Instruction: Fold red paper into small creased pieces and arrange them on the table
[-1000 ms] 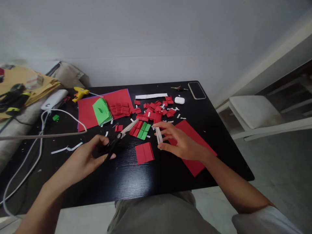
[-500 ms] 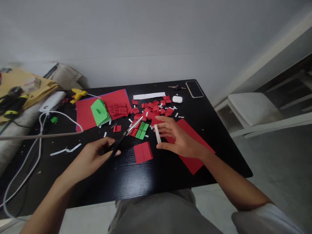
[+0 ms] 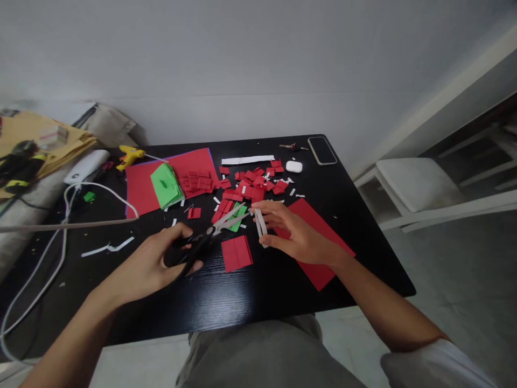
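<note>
My left hand point(image 3: 161, 261) grips the black handles of a pair of scissors point(image 3: 210, 231), whose blades are parted and point right toward a white paper strip point(image 3: 260, 223). My right hand point(image 3: 293, 231) pinches that strip between thumb and fingers, holding it just above the black table point(image 3: 242, 291). A folded red paper square point(image 3: 237, 252) lies between my hands. Small red and green cut pieces point(image 3: 232, 213) lie under the scissor tips. A large red sheet point(image 3: 319, 237) sits under my right wrist.
At the back lie a red sheet with a green stack point(image 3: 166, 185), a yellow glue gun point(image 3: 128, 157), a long white strip point(image 3: 247, 159), an earbud case point(image 3: 294, 166) and a phone point(image 3: 322, 150). White cables point(image 3: 60, 237) trail at left. A white chair point(image 3: 416, 186) stands right.
The scissors' blades have opened and moved right, closer to the white strip. My right hand has shifted slightly and keeps its hold on the strip.
</note>
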`<state>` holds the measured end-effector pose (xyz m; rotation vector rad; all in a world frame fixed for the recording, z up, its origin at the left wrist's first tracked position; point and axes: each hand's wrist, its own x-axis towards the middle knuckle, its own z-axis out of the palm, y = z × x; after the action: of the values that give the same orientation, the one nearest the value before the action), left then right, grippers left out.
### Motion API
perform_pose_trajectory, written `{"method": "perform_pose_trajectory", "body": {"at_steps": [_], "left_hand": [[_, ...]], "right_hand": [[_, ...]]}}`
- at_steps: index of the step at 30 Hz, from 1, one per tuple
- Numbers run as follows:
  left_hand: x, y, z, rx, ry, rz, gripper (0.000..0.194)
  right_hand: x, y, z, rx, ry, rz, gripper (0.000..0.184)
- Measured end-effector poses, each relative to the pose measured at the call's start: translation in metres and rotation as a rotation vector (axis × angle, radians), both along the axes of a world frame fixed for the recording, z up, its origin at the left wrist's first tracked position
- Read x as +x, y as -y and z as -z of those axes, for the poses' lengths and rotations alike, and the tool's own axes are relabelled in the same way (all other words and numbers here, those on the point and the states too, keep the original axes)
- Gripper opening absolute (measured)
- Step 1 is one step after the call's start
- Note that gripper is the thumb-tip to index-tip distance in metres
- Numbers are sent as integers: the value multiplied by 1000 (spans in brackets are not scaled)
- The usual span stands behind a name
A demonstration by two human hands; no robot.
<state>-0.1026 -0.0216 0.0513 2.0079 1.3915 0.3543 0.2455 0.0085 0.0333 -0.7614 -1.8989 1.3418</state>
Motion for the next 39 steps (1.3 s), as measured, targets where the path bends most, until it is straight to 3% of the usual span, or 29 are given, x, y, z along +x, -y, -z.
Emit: {"method": "perform_pose_trajectory", "body": {"at_steps": [13, 23, 28, 39], "left_hand": [[8, -9, -8, 141, -83, 93, 19], [7, -10, -6, 152, -64, 105, 20], [6, -9, -8, 122, -81, 103, 18], [4, -8, -13, 94, -143, 78, 21]], "right_hand": [[-1, 0, 1, -21, 96, -44, 59], [-1, 0, -2, -37, 113, -48, 58], [-1, 0, 2, -74, 100, -3, 71], [-2, -2, 0, -155, 34, -14, 52]]}}
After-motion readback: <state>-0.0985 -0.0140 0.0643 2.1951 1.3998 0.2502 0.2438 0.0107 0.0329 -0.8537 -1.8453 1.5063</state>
